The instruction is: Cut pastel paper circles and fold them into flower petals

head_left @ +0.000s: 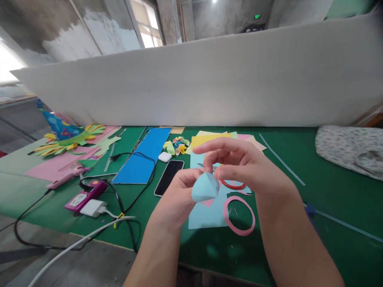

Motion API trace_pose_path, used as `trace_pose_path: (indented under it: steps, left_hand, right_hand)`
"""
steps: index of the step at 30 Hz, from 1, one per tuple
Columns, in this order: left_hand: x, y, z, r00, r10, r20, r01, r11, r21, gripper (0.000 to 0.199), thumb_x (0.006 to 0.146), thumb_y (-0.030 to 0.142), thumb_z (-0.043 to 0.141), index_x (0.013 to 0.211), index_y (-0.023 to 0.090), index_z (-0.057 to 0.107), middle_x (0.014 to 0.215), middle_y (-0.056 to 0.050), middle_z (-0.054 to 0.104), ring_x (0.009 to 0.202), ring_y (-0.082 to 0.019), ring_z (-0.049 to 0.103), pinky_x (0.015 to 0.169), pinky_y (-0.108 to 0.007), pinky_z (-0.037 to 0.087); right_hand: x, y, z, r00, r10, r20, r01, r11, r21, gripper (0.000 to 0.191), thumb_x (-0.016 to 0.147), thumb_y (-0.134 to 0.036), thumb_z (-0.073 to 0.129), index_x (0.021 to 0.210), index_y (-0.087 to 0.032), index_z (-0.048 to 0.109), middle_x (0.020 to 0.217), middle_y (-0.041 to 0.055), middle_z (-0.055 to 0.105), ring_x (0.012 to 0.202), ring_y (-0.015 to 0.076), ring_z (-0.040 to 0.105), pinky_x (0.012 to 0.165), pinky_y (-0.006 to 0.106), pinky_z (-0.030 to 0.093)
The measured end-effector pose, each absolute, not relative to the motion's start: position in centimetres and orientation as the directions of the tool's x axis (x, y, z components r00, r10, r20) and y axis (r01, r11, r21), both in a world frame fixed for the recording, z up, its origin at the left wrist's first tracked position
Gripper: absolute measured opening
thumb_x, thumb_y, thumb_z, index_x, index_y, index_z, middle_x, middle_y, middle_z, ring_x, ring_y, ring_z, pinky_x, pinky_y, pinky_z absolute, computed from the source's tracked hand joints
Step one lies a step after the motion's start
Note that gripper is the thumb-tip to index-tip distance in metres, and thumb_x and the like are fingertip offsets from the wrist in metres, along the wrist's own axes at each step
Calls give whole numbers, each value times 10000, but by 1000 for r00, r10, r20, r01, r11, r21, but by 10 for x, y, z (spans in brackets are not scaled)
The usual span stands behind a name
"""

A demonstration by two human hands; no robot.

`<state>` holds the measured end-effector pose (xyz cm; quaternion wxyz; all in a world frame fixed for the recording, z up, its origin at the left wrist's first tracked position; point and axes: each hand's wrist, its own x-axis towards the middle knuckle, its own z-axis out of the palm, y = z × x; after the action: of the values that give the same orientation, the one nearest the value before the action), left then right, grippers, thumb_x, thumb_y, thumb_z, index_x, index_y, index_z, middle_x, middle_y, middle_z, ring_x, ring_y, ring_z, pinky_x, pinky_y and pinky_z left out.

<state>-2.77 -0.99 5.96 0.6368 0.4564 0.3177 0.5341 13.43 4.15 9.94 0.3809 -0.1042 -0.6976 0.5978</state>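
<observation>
A small piece of light blue paper, curved into a rounded, petal-like shape, is held up over the table. My left hand grips it from the left, fingers closed behind it. At its upper right edge, my right hand pinches with the thumb and a bent finger, while the index finger stretches out above. Scissors with red handles lie behind, partly covered by my right hand. Below are a light blue sheet and a pink paper ring.
On the green table are a phone, white case, small paper flowers and blue board. Leftward sit a party hat, pink glue gun and purple power strip with trailing cables. A white panel stands behind.
</observation>
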Motion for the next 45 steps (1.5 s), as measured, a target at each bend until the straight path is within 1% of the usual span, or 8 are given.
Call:
trace_pose_path:
  steps: [5,14,21,24,29,33,40,45]
  left_hand:
    - [-30,-6,57,300,953,48,-301,47,952,250,602,327,810,519,144,662,552,-12,555,568,-107,478,556,-244,399]
    - [-33,-3,52,371,929,17,-249,81,965,211,632,304,799,569,143,677,577,-8,548,577,-97,471,571,-239,397]
    - [-31,-3,51,402,915,19,-281,104,954,249,653,306,785,523,146,645,536,-3,537,557,-105,485,559,-258,415]
    - [-30,-3,53,379,925,22,-296,99,950,239,630,294,796,523,140,648,536,-6,550,551,-98,476,550,-246,395]
    - [-26,-4,59,260,965,40,-382,64,922,210,576,240,806,524,146,625,522,21,528,512,-71,449,516,-211,368]
    - [-24,-5,60,145,989,42,-426,24,904,186,633,248,779,558,159,633,503,32,524,477,-56,436,483,-188,339]
    - [-21,-10,61,-190,959,210,-284,-258,923,97,669,248,793,661,204,708,545,38,562,507,-60,455,494,-184,358]
    - [-14,-16,67,-292,919,264,-216,-332,918,138,640,285,816,620,203,707,535,35,547,500,-72,447,474,-197,351]
  right_hand:
    - [140,46,98,-777,554,298,-268,137,-953,304,823,-183,698,1119,-253,675,718,-45,639,624,68,608,570,162,506]
    - [137,51,92,-843,492,216,-254,-10,-967,313,804,-182,711,1108,-245,680,654,-63,623,459,24,464,381,109,351]
    - [134,49,91,-855,492,164,-217,-53,-975,283,799,-262,734,1077,-253,685,599,-64,582,483,55,488,416,144,392]
    - [133,48,93,-828,532,176,-227,-32,-973,265,809,-267,728,1071,-263,688,592,-73,562,452,39,440,384,131,344]
    - [133,51,94,-648,683,338,-339,139,-931,215,825,-193,698,1030,-255,715,725,-52,606,527,29,492,442,126,396]
    - [135,53,93,-603,654,458,-419,229,-879,156,805,-197,720,949,-246,754,787,-29,639,636,64,573,562,176,480]
    - [136,51,96,-645,623,443,-268,358,-894,158,767,-188,761,912,-249,773,867,0,706,721,109,636,603,228,468]
    - [135,51,96,-610,647,457,-228,410,-883,142,761,-229,773,897,-270,779,884,10,719,796,141,646,602,241,469]
